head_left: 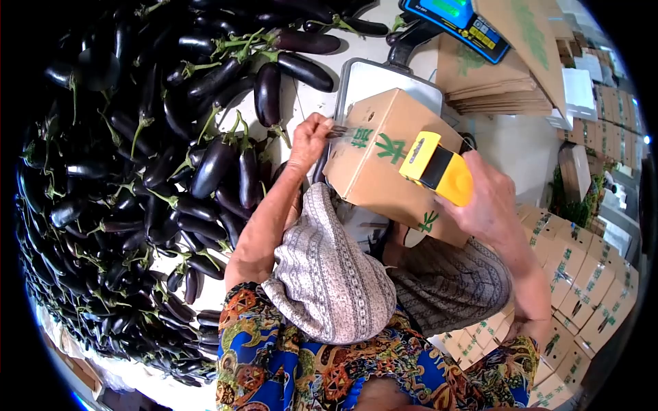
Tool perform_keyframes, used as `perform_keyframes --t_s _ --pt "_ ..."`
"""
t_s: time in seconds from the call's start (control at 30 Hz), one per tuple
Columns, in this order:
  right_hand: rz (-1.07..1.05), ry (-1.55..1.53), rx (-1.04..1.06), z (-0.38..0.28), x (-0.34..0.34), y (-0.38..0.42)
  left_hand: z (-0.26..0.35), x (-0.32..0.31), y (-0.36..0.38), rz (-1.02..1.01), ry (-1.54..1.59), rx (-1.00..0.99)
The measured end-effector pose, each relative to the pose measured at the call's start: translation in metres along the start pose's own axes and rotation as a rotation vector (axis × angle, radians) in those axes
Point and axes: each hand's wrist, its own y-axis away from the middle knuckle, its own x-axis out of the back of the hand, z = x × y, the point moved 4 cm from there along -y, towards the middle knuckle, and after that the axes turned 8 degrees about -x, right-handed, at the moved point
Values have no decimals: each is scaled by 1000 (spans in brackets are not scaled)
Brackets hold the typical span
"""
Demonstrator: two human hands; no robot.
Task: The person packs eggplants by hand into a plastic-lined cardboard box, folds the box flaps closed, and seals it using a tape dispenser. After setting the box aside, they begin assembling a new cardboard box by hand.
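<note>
A cardboard box (363, 168) with green printed characters sits tilted on the scale's platform (353, 74), in front of my knees. My right hand (488, 198) is wrapped round a yellow tape dispenser (449, 179), which is against the box's top at its right side. My left hand (312, 142) is closed in a pinch at the box's left edge. A small dark piece shows by its fingertips, too small to name. A shiny strip, seemingly clear tape, lies on the box beside those fingers.
Eggplants (212, 164) are heaped on the floor all along the left. The scale's blue display (466, 27) stands behind the box. Flattened cardboard (497, 89) is stacked at the upper right. Packed cartons (576, 274) are piled at the lower right.
</note>
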Motion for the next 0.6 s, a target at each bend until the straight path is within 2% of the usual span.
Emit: perform_keyframes --t_s 0.03,0.1,0.13,0.23,0.37,0.4,0.5,0.53,0.57,0.6 --pt "2 -10 -3 -1 0 0 -2 -8 1 2 36 -3" --pt "-7 -25 0 -3 1 -1 2 -23 5 -43 -127 -40" --pt "-6 -31 -1 -3 2 -1 21 -23 6 -59 -156 -39" --pt "2 -59 -24 -3 1 -2 21 -23 7 -86 -210 -48" --pt "5 -74 -13 -4 3 -2 -10 -19 9 -107 -488 8" --pt "14 -78 -6 -3 3 -2 -8 -19 7 -137 -496 -15" --pt "12 -90 -13 -4 2 -1 16 -18 -10 -17 -361 -116" --pt "15 -93 -21 -4 2 -1 19 -18 -17 82 -222 -51" --pt "9 -105 -25 -4 1 -1 17 -24 -23 85 -294 -160" --pt "5 -116 -24 -4 1 -2 5 -36 -25 6 -299 -109"
